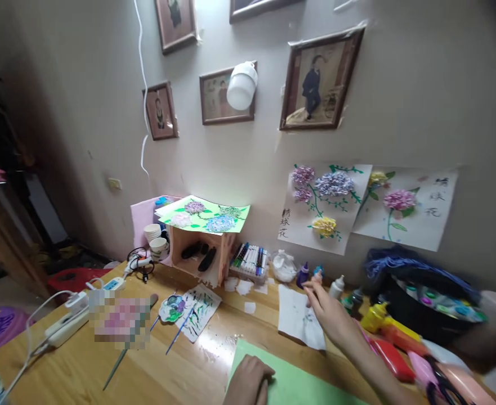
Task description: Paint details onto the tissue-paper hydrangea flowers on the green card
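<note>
A light green sheet [302, 385] lies at the front edge of the table. My left hand [251, 379] rests on its left part, fingers bent and together, with nothing visible in them. My right hand [324, 304] reaches over a white paper [292, 315] with faint marks, its fingers apart and holding nothing visible. Just beyond its fingertips stand a purple bottle [302, 274] and a blue-topped bottle with a pinkish one, partly hidden. To the right of the hand are a white bottle [336, 287], a dark green bottle [354, 301] and a yellow bottle [373, 318].
Left of centre lie a paint palette [172, 309], brushes and a painted paper [201, 309]. Behind are a wooden box [226, 253], a marker tray [250, 261] and paper cups [159, 247]. A power strip [66, 326] is at left; a black bag [425, 309] and scissors [446, 388] at right.
</note>
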`<state>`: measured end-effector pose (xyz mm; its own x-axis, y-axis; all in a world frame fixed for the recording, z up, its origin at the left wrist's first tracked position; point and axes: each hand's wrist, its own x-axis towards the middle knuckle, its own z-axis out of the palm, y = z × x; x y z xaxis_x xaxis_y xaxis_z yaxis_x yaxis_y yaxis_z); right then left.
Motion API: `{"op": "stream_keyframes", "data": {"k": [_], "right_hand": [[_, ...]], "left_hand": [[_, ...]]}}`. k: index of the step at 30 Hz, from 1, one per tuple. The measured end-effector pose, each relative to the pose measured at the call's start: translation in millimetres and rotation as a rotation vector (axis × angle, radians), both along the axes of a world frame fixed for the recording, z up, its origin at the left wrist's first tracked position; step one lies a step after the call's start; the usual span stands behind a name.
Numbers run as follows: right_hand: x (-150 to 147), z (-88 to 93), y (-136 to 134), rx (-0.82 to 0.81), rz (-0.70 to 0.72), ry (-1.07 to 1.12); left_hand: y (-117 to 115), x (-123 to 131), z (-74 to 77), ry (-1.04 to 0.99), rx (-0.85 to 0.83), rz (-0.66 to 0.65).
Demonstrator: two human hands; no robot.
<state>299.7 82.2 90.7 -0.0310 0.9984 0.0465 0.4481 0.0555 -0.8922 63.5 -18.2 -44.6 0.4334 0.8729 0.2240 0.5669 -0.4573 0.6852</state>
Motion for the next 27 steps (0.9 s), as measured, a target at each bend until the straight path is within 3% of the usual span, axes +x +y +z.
{"op": "stream_keyframes", "data": {"k": [5,9,13,19,23,27], "right_hand": [[-90,90.4,62,-0.049,0.122,0.257],[-140,122.8,117,-0.165,0.221,0.331],[-158,125.6,145,-0.207,0.268,0.377],[-157,118.2,155,-0.154,0.223,0.45],[-133,117.1,151,-0.084,0.185,0.489],[-88,114.5,131,-0.022,0.215,0.513]], "left_hand": [[15,-1,-30.6,0.056,-0.098,-0.021],[21,-3,-38.0,0.09,-0.172,-0.036],[23,-5,-34.2,0.065,-0.212,-0.011],[21,-6,-19.3,0.029,-0.242,0.005],[23,-9,-19.4,0.046,-0.229,-0.012],[22,-11,-19.8,0.02,-0.207,-0.013]]}}
